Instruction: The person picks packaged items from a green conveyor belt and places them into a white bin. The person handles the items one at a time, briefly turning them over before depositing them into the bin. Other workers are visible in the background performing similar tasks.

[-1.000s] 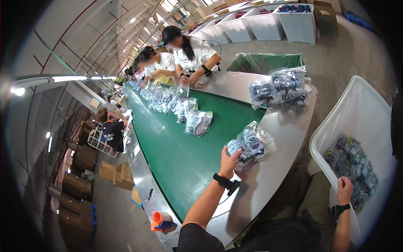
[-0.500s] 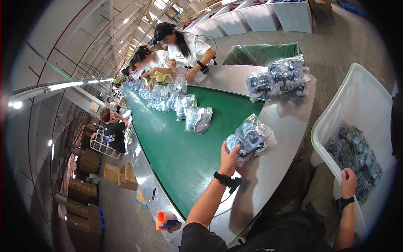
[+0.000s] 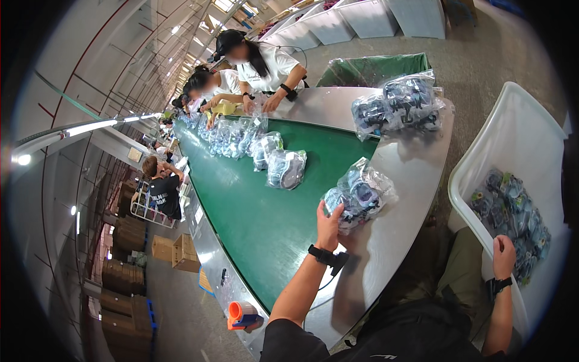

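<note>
My left hand [image 3: 329,226] is closed round the near left side of a clear plastic bag [image 3: 362,193]. Rounded blue-grey items fill this bag, their exact kind unclear under the film; it lies on the metal table top beside the green belt. At the right, my right hand [image 3: 503,256] is at the rim of a white bin [image 3: 461,196], fingers curled and partly hidden. Whatever those fingers may hold cannot be made out. Inside the bin lies a pile of similar blue-grey items [image 3: 512,223].
Bagged items [image 3: 286,169] line the green belt [image 3: 241,211]; more bags [image 3: 410,102] sit on the far right corner. Two people in white tops [image 3: 265,72] work across the belt. An orange and blue tape dispenser [image 3: 241,315] stands near the left edge. A green bin [image 3: 374,69] is behind.
The view has shifted slightly. My left hand remains on the plastic bag, and my right hand remains by the bin rim.
</note>
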Demonstrator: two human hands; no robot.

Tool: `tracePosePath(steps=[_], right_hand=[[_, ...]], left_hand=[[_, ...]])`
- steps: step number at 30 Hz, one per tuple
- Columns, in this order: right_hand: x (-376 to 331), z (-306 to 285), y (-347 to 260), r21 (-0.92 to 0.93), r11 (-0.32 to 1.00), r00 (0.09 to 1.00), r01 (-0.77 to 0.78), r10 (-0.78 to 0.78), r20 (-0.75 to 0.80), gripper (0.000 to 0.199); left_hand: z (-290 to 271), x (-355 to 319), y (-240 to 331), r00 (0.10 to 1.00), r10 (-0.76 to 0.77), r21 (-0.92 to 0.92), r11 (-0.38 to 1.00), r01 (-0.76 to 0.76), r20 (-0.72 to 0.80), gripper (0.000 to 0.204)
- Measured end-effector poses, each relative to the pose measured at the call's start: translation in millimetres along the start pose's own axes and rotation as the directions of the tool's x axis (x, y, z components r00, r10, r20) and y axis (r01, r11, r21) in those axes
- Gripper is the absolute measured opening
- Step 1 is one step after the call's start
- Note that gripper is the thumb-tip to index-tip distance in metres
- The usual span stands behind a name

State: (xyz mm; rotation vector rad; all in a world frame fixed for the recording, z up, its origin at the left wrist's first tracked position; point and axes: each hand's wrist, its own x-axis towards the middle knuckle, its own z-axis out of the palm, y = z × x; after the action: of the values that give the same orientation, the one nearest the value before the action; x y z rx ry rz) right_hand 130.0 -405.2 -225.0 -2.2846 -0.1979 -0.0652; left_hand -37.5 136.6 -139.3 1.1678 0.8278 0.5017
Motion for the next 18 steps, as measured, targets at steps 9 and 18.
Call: tracePosePath(steps=[9,18], right_hand=[[0,-1,-4,-0.004,1.0,1.0,-0.006,0.006,0.001,0.019],[-1,-7,-18,-0.054,0.998,0.999,-0.042,0.041,-0.015,0.019]], left_hand=[[2,-1,0,1.0,0.018,-0.033,0.999,-0.019,-0.016,0.097],[-9,1,-1,0.998,-0.049,-0.121,0.992,0.044,-0.036,0.091]])
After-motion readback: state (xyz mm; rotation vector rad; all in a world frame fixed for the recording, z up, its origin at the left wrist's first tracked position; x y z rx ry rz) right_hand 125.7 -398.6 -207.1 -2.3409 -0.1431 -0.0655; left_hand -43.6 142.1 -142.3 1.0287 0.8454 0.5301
